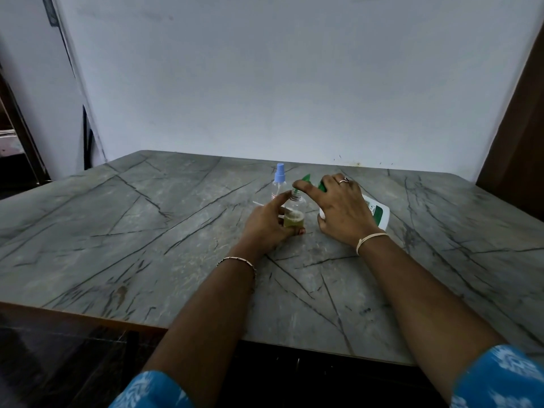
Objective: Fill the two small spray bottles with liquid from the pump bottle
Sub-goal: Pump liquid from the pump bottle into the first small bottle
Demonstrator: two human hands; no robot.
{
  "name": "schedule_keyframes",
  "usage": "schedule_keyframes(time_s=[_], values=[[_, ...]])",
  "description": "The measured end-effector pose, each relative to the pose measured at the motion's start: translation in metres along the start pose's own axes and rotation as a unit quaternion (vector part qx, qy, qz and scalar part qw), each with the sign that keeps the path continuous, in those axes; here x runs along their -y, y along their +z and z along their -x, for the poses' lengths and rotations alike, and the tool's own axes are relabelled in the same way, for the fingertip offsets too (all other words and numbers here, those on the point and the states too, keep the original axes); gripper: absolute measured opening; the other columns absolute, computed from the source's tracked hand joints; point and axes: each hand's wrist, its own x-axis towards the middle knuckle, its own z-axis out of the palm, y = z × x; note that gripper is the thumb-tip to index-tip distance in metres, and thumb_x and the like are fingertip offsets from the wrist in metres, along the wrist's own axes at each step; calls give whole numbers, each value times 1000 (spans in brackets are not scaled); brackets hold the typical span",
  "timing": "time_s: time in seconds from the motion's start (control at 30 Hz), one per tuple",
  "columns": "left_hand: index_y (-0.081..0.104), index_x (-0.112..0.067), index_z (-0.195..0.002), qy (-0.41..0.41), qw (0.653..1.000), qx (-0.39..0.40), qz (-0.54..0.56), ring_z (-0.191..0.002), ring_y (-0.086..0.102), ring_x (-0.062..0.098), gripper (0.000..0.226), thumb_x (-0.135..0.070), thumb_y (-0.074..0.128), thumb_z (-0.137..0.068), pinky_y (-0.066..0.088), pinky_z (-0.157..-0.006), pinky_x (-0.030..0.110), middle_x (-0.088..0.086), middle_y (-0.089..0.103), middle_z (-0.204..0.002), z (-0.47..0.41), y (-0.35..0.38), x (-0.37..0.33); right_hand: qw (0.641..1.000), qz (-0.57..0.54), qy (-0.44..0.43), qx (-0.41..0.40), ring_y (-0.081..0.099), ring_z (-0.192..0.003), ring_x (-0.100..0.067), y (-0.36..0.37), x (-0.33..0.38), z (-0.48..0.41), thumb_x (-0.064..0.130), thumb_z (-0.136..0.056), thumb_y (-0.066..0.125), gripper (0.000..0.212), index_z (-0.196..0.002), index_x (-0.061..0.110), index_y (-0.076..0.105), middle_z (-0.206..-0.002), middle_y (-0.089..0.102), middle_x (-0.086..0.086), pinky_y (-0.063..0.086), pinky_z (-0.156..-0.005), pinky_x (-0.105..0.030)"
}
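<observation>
A small clear spray bottle [295, 214] stands uncapped on the table, with yellow-green liquid in its lower part. My left hand [266, 226] grips it around the base, index finger up near the neck. My right hand [338, 207] lies over the white pump bottle [379, 212], fingers curled round it, index finger on the green pump head [307, 179]. The pump spout sits right over the open neck. A second clear spray bottle with a blue cap [279, 181] stands just behind, apparently empty. A thin white tube [258, 204] shows left of my left hand.
The grey marble-pattern table [147, 231] spreads wide on both sides, its front edge close to me. A pale wall [265, 83] rises behind the table. A dark doorway [17, 136] is at the far left and brown wood [521, 136] at the right.
</observation>
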Motion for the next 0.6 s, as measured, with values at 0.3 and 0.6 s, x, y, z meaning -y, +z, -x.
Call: schedule_keyframes(time_s=[0.3, 0.6], values=[[37, -36, -142, 2, 1000, 4, -16, -95, 67, 16, 88, -35, 84, -67, 53, -91, 39, 2, 66, -116, 0, 0, 0, 999, -35, 16, -11, 52, -99, -31, 1, 5, -6, 16, -70, 68, 69, -129, 31, 38, -99, 55, -9, 42, -83, -44], [36, -34, -142, 1, 1000, 4, -11, -96, 67, 17, 89, -34, 84, -67, 53, -92, 40, 2, 66, -117, 0, 0, 0, 1000, -1, 6, -8, 52, -97, -30, 0, 1, 0, 18, -72, 67, 77, -139, 36, 34, -96, 54, -9, 43, -83, -43]])
